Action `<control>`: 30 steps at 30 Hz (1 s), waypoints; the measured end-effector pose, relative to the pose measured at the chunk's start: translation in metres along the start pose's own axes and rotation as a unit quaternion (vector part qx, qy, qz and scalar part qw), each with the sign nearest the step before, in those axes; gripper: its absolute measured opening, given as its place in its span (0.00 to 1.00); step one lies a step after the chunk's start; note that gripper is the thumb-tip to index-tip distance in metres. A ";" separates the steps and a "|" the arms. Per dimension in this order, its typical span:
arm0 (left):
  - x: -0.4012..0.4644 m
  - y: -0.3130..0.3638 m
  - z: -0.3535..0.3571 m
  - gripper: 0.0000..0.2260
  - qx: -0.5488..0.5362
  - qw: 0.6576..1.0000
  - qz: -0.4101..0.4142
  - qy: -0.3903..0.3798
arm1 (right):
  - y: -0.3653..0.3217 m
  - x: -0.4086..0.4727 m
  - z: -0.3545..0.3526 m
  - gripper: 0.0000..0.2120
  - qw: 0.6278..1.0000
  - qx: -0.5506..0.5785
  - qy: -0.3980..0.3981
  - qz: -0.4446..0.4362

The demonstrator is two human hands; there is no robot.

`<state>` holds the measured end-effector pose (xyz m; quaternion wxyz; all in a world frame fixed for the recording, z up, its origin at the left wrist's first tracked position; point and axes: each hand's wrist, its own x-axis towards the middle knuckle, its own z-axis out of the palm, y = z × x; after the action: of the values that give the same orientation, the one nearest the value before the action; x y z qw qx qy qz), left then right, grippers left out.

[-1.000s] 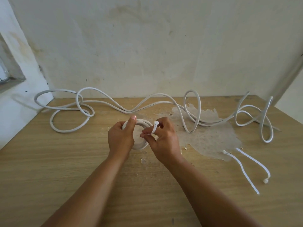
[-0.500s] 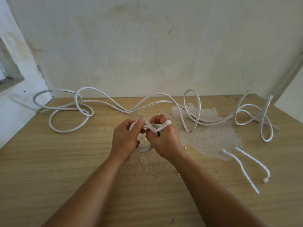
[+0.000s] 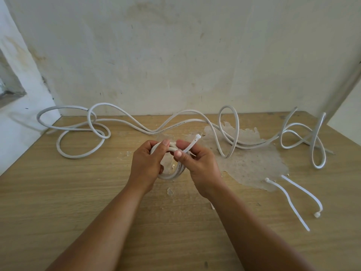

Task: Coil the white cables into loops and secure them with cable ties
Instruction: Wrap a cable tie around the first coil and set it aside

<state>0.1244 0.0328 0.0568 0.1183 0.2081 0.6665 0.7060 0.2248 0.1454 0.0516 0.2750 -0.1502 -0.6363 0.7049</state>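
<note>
A small coil of white cable [image 3: 176, 171] is held upright above the wooden table [image 3: 78, 202] at its middle. My left hand [image 3: 145, 165] grips the coil's left side, fingers curled over its top. My right hand [image 3: 198, 166] pinches a white cable tie [image 3: 192, 144] against the coil's right side; the tie's head sticks up to the right past my fingers. Long loose white cables [image 3: 125, 122] lie in tangled loops along the back of the table from left to right.
Two spare cable ties [image 3: 289, 200] lie on the table at the right, beside a pale patch [image 3: 252, 163] where the surface has peeled. A stained wall [image 3: 175, 55] closes off the back, with side walls at the left and right.
The coil has risen and tipped more upright between my hands. My right hand has turned the cable tie so that its head now points up and to the right.
</note>
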 end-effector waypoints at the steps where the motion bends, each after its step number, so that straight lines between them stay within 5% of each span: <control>1: 0.000 0.000 0.000 0.14 -0.001 1.000 0.004 0.000 | 0.001 0.000 0.001 0.18 1.000 0.030 0.002 0.005; 7: -0.001 -0.001 -0.002 0.15 -0.007 1.000 0.023 -0.005 | -0.003 0.003 -0.001 0.27 0.972 0.216 -0.068 0.071; 11: -0.003 -0.003 0.000 0.15 0.000 1.000 0.025 -0.009 | -0.003 0.003 -0.001 0.20 0.966 0.242 -0.041 0.081; 17: -0.008 -0.007 0.004 0.05 -0.016 1.000 0.002 -0.007 | -0.004 -0.001 0.000 0.20 1.000 0.026 -0.010 0.006; 22: -0.009 -0.010 0.005 0.07 -0.022 0.999 -0.029 -0.040 | -0.001 0.000 -0.004 0.27 0.986 -0.142 -0.028 -0.083; 30: -0.007 -0.007 0.002 0.16 -0.077 0.993 -0.048 -0.070 | -0.002 -0.003 -0.002 0.25 0.979 -0.161 -0.036 -0.117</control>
<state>0.1308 0.0316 0.0488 0.2142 0.2153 0.6096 0.7323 0.2285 0.1451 0.0525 0.3044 -0.0918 -0.7642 0.5612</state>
